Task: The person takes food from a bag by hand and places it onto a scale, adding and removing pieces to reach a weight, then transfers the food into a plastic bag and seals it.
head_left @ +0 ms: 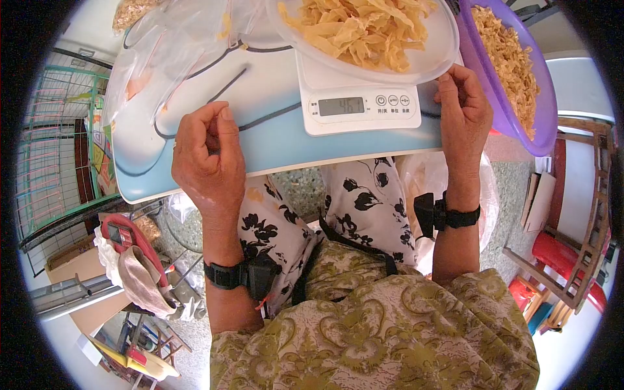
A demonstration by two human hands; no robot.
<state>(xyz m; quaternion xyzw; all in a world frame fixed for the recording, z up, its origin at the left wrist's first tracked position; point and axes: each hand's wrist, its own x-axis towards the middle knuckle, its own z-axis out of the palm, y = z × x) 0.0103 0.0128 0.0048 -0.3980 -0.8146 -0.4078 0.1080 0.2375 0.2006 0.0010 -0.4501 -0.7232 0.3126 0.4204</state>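
Bowl (443,47) on scale (361,118): yellow strips (364,29) | purple basin (547,120): tan pieces (507,65)

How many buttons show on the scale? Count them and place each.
3: the left button, middle button and right button form a row on the scale, right of the display. Any under the plate would be hidden.

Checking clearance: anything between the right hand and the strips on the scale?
Just the rim of the translucent dish, on its side toward the right hand; nothing else visible blocks the strips.
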